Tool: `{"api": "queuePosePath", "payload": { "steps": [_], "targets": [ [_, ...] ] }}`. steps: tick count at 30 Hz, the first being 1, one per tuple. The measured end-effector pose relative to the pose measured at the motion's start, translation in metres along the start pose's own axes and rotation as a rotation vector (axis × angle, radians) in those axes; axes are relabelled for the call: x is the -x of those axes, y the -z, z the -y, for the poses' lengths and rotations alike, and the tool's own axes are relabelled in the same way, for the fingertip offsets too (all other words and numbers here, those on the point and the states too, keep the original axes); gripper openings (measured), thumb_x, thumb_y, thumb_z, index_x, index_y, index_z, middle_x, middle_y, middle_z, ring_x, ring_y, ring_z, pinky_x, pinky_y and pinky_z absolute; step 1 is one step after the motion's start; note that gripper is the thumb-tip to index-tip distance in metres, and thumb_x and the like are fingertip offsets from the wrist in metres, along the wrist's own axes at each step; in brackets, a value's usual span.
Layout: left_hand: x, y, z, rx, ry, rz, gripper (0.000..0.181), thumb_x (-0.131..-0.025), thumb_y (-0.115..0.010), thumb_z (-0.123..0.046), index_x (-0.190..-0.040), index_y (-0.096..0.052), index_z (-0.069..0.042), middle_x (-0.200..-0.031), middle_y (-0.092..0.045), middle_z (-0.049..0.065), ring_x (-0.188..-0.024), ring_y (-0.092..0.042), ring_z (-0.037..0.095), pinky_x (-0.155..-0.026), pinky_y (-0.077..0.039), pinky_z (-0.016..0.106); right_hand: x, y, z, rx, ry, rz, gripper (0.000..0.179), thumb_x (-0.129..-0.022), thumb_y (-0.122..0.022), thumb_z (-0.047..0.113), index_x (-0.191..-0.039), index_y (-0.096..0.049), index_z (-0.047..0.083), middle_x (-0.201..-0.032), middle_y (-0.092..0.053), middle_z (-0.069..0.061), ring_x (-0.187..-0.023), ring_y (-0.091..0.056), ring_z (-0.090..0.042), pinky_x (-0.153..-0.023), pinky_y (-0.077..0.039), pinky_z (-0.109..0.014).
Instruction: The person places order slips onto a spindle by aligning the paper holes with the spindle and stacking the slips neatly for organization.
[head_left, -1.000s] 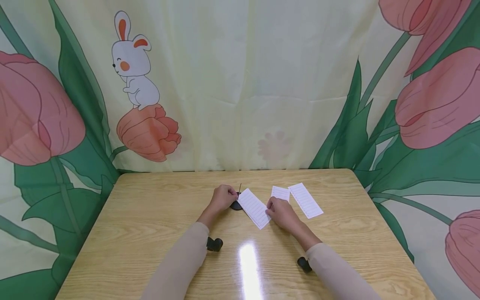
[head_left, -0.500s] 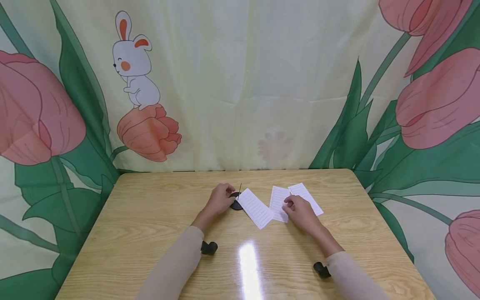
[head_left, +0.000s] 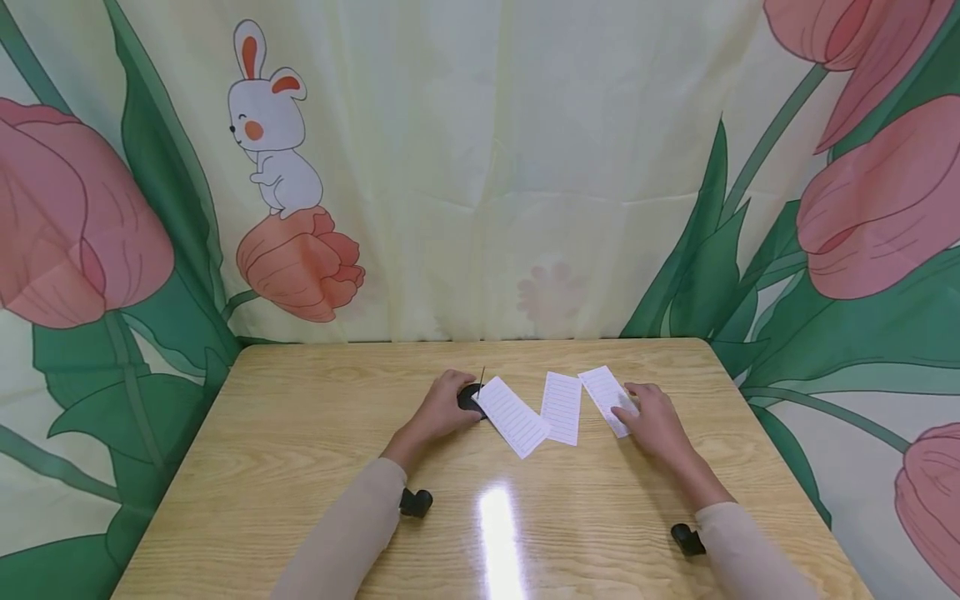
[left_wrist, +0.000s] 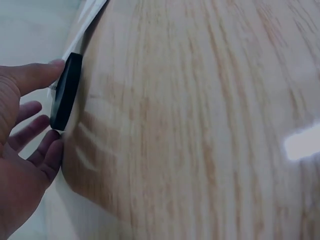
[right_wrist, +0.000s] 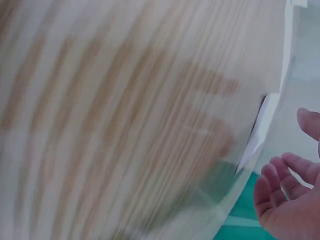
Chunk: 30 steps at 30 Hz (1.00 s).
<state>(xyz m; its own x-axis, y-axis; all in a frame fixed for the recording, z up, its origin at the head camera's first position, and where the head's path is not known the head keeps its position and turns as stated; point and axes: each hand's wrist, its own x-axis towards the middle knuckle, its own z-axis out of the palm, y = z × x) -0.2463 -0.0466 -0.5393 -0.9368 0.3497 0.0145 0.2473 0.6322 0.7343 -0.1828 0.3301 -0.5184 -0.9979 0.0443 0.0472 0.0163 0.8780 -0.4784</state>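
Observation:
A receipt spike (head_left: 469,398), with a round black base and a thin upright pin, stands toward the back of the table. My left hand (head_left: 441,408) grips its base from the left; in the left wrist view, the thumb touches one edge of the black base (left_wrist: 66,92) and the fingers are at the other. Beside the pin lies a slanted printed slip (head_left: 513,417), its lower corner overlapping a middle slip (head_left: 561,408). Farther right is another slip (head_left: 602,393). My right hand (head_left: 656,421) is over that slip's right side, thumb and fingers apart, nothing gripped.
The wooden table (head_left: 300,500) reaches back to a curtain (head_left: 435,208) printed with tulips and a rabbit. Black wrist cameras (head_left: 416,502) hang beneath both sleeves. Bright light reflects off the table's front middle.
My right hand has left the slanted slip and moved right, past the middle slip, to the rightmost one. My left hand has shifted from beside the pin down to the black base.

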Motion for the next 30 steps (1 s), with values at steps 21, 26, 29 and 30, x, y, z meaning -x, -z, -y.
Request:
{"api": "queuePosePath", "payload": {
  "steps": [21,26,29,30],
  "targets": [
    [0.003,-0.005,0.004,-0.059,-0.025,-0.02,0.063,-0.08,-0.091,-0.017,-0.135,-0.064,-0.003,-0.135,-0.057,0.016,-0.122,-0.05,0.035,-0.103,-0.047,0.048,0.003,0.003,-0.022,0.061,-0.124,0.051,0.038,-0.097,-0.071,0.017,-0.115,-0.058,-0.014,-0.113,-0.055,-0.031,-0.099,-0.053,-0.04,-0.092,-0.047,-0.056],
    [0.002,-0.006,0.004,-0.059,-0.012,-0.021,0.063,-0.08,-0.09,-0.018,-0.136,-0.064,-0.004,-0.134,-0.057,0.015,-0.123,-0.05,0.034,-0.103,-0.047,0.047,0.003,0.006,-0.022,0.077,-0.121,0.068,0.035,-0.097,-0.071,0.015,-0.113,-0.059,-0.013,-0.109,-0.057,-0.029,-0.096,-0.054,-0.039,-0.09,-0.048,-0.055],
    [0.002,-0.005,0.003,-0.047,-0.002,-0.022,0.063,-0.08,-0.09,-0.016,-0.136,-0.064,-0.003,-0.135,-0.057,0.016,-0.124,-0.05,0.035,-0.104,-0.046,0.048,0.001,0.006,-0.023,0.076,-0.114,0.075,0.034,-0.096,-0.071,0.013,-0.112,-0.059,-0.014,-0.106,-0.059,-0.028,-0.094,-0.054,-0.038,-0.088,-0.048,-0.054],
    [0.003,-0.005,0.003,-0.045,0.0,-0.023,0.063,-0.079,-0.09,-0.016,-0.135,-0.064,-0.003,-0.135,-0.057,0.016,-0.124,-0.05,0.035,-0.104,-0.046,0.048,0.0,0.006,-0.024,0.073,-0.115,0.077,0.034,-0.096,-0.071,0.013,-0.112,-0.059,-0.014,-0.105,-0.059,-0.028,-0.094,-0.054,-0.038,-0.087,-0.048,-0.053]
  ]
}}
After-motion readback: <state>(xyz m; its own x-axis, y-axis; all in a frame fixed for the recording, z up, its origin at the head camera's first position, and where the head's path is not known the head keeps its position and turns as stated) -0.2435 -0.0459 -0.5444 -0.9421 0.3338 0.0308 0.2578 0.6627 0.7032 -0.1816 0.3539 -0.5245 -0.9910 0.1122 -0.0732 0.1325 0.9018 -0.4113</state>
